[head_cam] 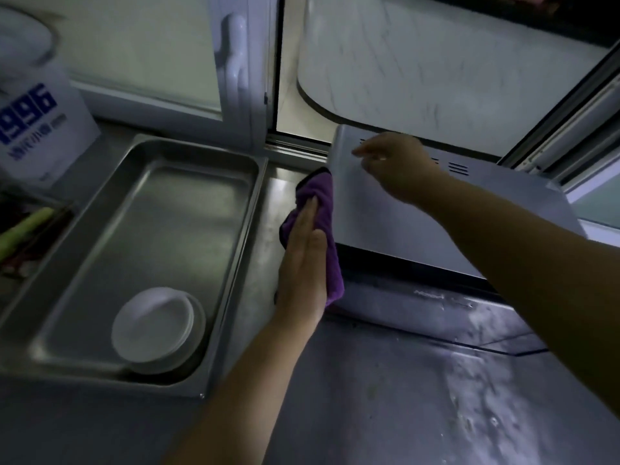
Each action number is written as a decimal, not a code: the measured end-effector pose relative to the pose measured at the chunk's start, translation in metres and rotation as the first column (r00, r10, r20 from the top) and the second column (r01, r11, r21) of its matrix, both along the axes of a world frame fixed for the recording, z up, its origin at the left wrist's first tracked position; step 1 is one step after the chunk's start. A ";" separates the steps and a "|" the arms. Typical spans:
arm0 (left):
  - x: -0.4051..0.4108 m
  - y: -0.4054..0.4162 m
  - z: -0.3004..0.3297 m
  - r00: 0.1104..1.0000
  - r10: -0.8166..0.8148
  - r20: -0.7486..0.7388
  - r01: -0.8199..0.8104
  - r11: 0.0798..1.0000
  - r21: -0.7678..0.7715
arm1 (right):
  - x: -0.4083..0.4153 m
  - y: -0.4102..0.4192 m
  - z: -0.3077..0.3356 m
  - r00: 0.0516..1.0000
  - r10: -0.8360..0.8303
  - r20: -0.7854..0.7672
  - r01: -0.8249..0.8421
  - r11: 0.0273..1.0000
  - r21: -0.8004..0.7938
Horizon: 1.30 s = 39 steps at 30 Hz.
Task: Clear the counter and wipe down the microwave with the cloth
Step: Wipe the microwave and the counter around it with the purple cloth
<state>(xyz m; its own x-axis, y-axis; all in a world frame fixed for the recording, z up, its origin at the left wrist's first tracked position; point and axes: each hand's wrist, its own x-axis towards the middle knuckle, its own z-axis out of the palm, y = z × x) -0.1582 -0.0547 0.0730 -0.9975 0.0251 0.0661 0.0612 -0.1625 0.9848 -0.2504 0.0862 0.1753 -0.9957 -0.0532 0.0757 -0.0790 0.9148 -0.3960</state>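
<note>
The purple cloth (pixel 320 209) is half hidden under the left hand (pixel 303 260) — its lower end barely shows. The microwave (pixel 362 209) has its front crossed by the right forearm. At the picture's left edge, a white box (pixel 37 129) is cut off — its small print blurred.

The single head-worn camera is looking forward and steeply down from just above the steel counter (pixel 385 397), close enough that both forearms are filling the near foreground. It is facing the far window (pixel 436 62), taking in the sunken tray (pixel 188 156) at left and the microwave (pixel 385 209) at right, wide-angle edges bending.
</note>
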 end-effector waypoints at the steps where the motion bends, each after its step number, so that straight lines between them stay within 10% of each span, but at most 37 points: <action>1: 0.003 0.003 0.004 0.998 0.036 -0.057 -0.041 0.995 -0.090 | 0.012 0.010 0.007 0.999 -0.005 -0.034 0.004 0.999 -0.047; 7: 0.018 0.028 -0.004 0.890 0.222 -0.398 -0.418 0.746 -0.519 | 0.102 0.088 0.004 0.967 -0.154 -0.203 0.121 0.979 -0.163; 14: 0.011 0.029 -0.036 0.659 0.071 -0.749 -0.640 0.576 -0.509 | 0.181 0.146 -0.022 0.865 -0.304 -0.400 0.257 0.952 -0.166; 20: 0.007 0.003 -0.029 0.658 -0.107 -0.745 -0.601 0.522 -0.606 | 0.218 0.151 -0.043 0.794 -0.335 -0.508 0.284 0.942 -0.177; 29: 0.067 -0.039 0.033 0.737 -0.206 -0.643 -0.477 0.516 -0.711 | 0.263 0.038 -0.087 0.868 -0.281 -0.409 0.161 0.940 -0.302; 35: 0.100 -0.079 0.028 0.740 -0.572 -0.353 0.062 0.582 -0.811 | 0.264 -0.050 -0.114 0.930 -0.240 -0.279 0.118 0.912 -0.392; 39: 0.114 -0.094 0.022 0.831 -0.530 -0.166 0.304 0.685 -0.662 | 0.266 -0.078 -0.131 0.912 -0.360 -0.198 0.175 0.776 -0.606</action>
<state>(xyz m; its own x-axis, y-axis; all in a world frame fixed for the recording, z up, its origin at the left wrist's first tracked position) -0.0445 -0.1487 0.0946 -0.7910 0.5791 0.1975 0.4591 0.3483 0.8173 0.0153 0.0081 0.0445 -0.8889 0.3562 0.2879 -0.0596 0.5333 -0.8438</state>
